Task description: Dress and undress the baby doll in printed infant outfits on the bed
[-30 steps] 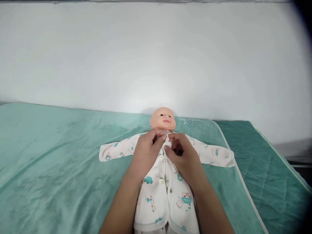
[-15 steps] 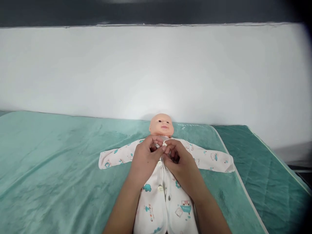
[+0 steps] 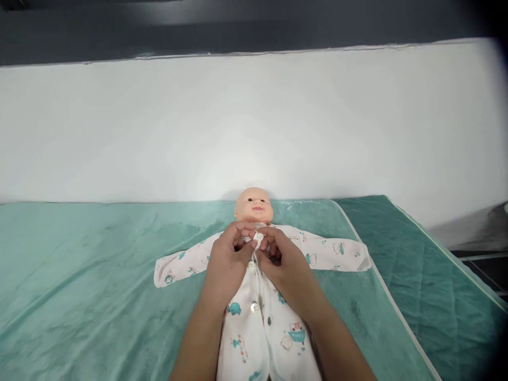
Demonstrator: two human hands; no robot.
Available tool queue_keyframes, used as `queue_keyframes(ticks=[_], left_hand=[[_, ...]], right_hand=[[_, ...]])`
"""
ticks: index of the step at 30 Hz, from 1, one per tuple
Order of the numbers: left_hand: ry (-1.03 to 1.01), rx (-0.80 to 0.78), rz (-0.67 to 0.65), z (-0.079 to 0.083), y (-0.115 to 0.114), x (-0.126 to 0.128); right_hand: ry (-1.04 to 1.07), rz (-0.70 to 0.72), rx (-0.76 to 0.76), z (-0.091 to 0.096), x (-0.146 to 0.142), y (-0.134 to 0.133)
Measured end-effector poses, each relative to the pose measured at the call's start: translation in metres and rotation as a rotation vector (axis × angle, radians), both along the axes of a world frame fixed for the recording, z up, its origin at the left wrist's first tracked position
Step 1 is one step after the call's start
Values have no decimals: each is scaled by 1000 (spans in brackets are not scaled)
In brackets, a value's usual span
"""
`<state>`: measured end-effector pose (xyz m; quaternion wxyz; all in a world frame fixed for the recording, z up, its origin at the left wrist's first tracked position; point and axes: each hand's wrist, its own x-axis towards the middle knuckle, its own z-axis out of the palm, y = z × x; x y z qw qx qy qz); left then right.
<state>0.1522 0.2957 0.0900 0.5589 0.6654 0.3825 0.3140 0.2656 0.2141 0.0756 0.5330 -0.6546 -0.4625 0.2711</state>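
A baby doll (image 3: 254, 205) lies on its back on a teal towel (image 3: 99, 275), head toward the wall, sleeves spread to both sides. It wears a white printed romper (image 3: 262, 323) with snap buttons down the front. My left hand (image 3: 228, 259) and my right hand (image 3: 286, 262) meet at the doll's chest just under the chin. Both pinch the romper's front edges around the top snap (image 3: 257, 239). Two lower snaps show below my hands.
The towel covers a teal quilted mattress (image 3: 420, 286) that runs to the right, with its edge at the far right. A white wall (image 3: 254, 127) stands right behind the doll's head. Dark floor shows at the right margin.
My hands have stayed pinched at the top of the romper. The view has tilted up a little, so the doll and hands sit slightly lower and to the left.
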Motion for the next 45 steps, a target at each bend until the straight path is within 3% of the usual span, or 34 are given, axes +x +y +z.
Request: queue_keyframes(ticks=[5, 11, 23, 38, 45], left_hand=[[38, 60, 2, 0, 0, 0], [159, 345, -7, 2, -3, 1], [260, 630, 86, -18, -13, 3], [205, 551, 67, -20, -11, 3], [215, 626, 81, -23, -11, 2]], right_hand=[[31, 0, -14, 3, 0, -1], [-104, -139, 65, -2, 0, -3], [-291, -195, 143, -13, 4, -5], [-361, -213, 200, -13, 4, -7], [-441, -186, 137, -11, 1, -12]])
